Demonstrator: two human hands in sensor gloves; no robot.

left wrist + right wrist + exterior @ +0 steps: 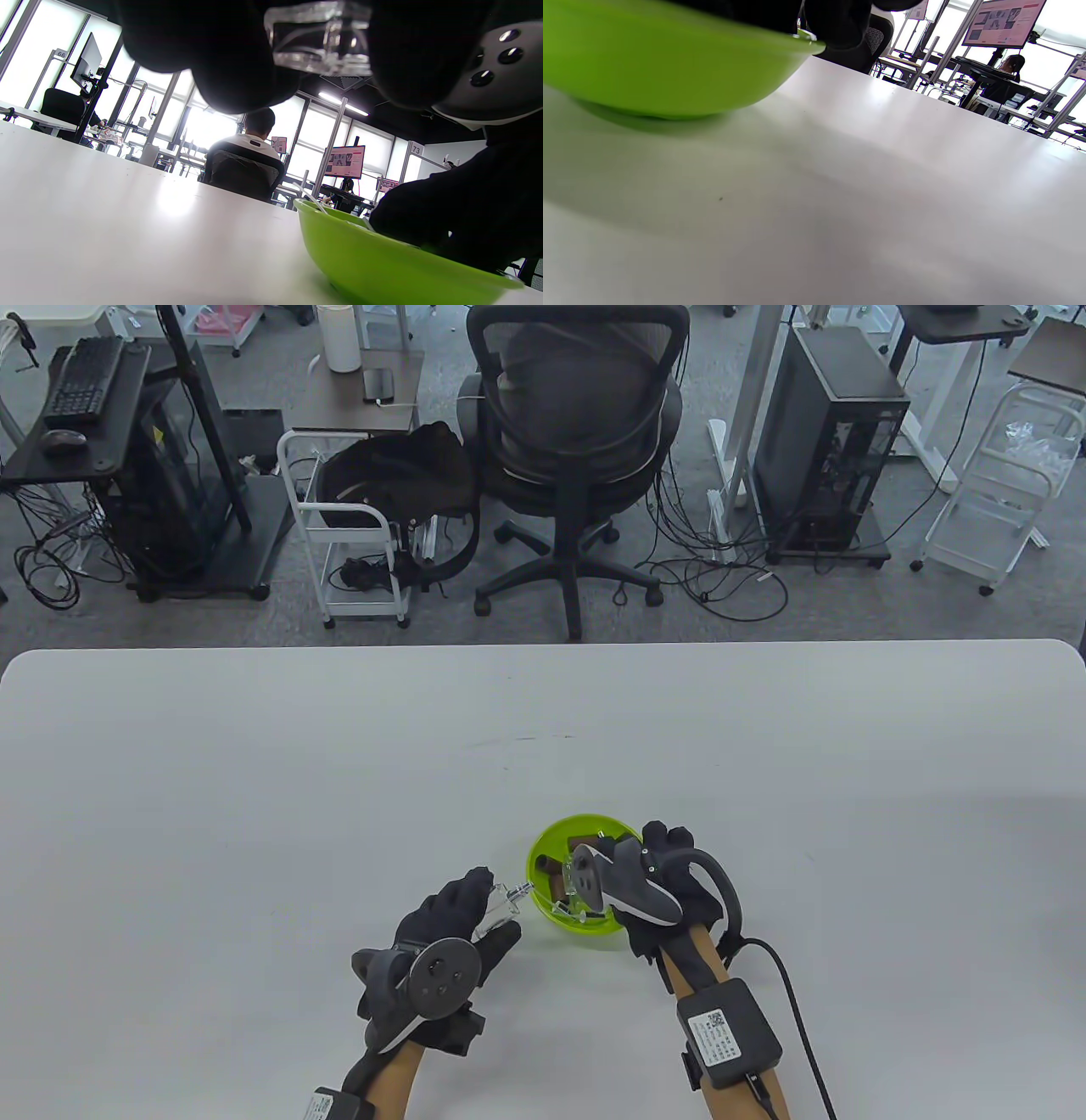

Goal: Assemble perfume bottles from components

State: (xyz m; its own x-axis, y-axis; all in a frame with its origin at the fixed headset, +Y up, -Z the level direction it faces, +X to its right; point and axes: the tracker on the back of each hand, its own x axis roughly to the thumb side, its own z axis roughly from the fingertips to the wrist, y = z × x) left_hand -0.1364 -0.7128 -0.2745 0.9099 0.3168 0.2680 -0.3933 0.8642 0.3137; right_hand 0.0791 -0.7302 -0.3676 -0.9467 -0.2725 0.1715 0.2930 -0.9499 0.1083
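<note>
My left hand (495, 906) holds a clear glass perfume bottle (502, 903) off the table, its neck pointing at the green bowl (543, 848). In the left wrist view the bottle (318, 38) sits pinched between dark gloved fingers (220, 55) at the top. My right hand (657, 848) is over the bowl's right side; its tracker hides the fingers. Brown caps (560, 884) and clear parts lie in the bowl. In the left wrist view the right hand (458, 212) dips over the bowl's rim (339, 216). The right wrist view shows the bowl's outer wall (649, 63) with fingertips (840, 21) above its rim.
The white table (339, 780) stretches wide to the left, right and far side of the bowl. A cable (793, 993) runs from the right wrist unit (728, 1031) toward the near edge. An office chair (577, 432) stands beyond the far edge.
</note>
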